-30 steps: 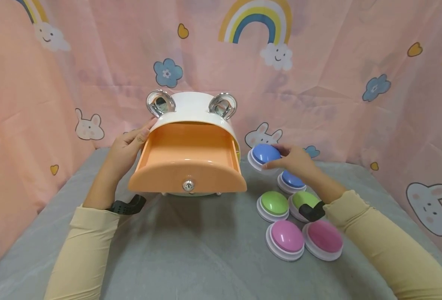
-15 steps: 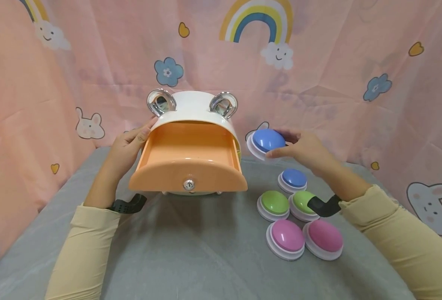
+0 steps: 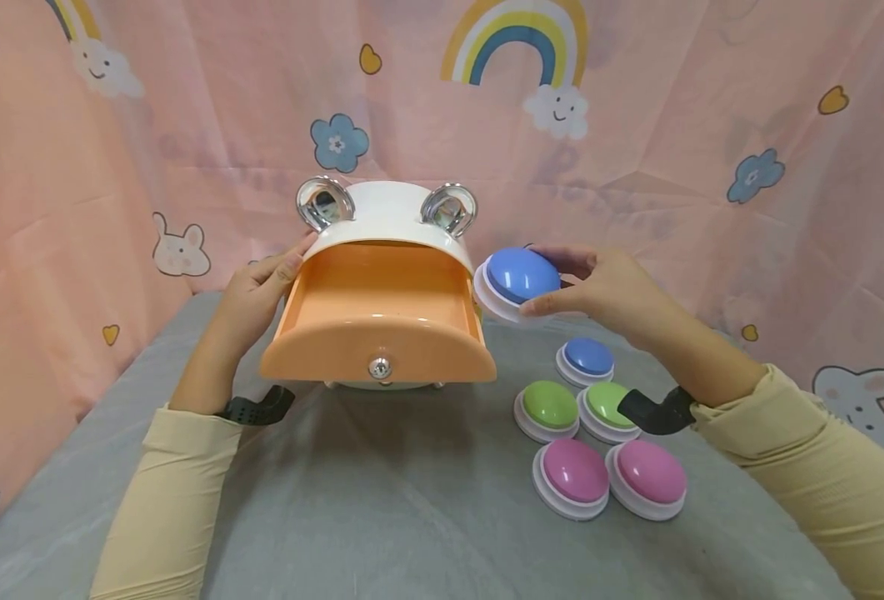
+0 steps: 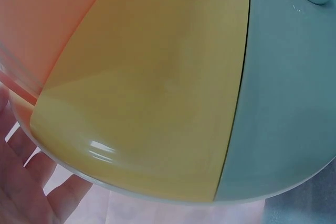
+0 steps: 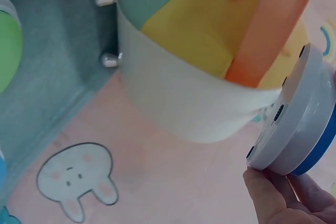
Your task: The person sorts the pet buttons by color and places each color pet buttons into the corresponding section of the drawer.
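Note:
My right hand (image 3: 617,296) pinches a round push button (image 3: 522,275) with a blue dome and white base, thumb at the near edge. The button is raised and tilted, close to the right side of a white toy drawer cabinet (image 3: 389,204) with silver ears. In the right wrist view the button's white base (image 5: 294,114) shows from the side. The cabinet's orange top drawer (image 3: 377,354) is pulled out, with a bare inside. My left hand (image 3: 254,292) rests against the cabinet's left side, fingers extended along it and thumb near the front edge.
On the grey cloth to the right sit another blue button (image 3: 588,358), two green buttons (image 3: 550,406) and two pink buttons (image 3: 576,471). Below the orange drawer, a yellow drawer front (image 4: 147,87) and a teal one (image 4: 283,87) are closed. A pink patterned curtain (image 3: 636,125) hangs behind.
My right hand has lifted the blue button up from beside the other buttons, then carried it left to the cabinet's side. The left hand and the drawer have stayed put.

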Demonstrator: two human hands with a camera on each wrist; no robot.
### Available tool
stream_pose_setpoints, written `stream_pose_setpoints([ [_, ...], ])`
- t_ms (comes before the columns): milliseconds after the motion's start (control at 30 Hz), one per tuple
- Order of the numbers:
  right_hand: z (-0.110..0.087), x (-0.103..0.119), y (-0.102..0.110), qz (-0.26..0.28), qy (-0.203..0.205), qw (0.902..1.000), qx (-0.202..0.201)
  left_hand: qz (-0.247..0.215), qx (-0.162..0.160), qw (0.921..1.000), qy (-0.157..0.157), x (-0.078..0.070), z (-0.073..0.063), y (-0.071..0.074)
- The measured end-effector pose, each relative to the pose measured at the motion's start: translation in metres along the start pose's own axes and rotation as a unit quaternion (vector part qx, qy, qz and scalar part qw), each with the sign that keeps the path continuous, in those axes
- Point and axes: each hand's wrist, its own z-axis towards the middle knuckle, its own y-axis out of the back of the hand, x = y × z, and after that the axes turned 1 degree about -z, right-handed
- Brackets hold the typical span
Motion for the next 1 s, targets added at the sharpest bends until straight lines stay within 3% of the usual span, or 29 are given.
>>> stream_pose_setpoints([
  [367, -0.005, 0.034, -0.009, 0.015, 0.021, 0.9997, 0.003, -0.003, 0.004, 1.0, 0.003, -0.001, 0.0, 0.0],
  [1000, 0.019, 0.083, -0.043, 0.031, 0.056, 0.9979, 0.008, 0.004, -0.002, 0.9999, 0.011, 0.0, 0.0, 0.0],
])
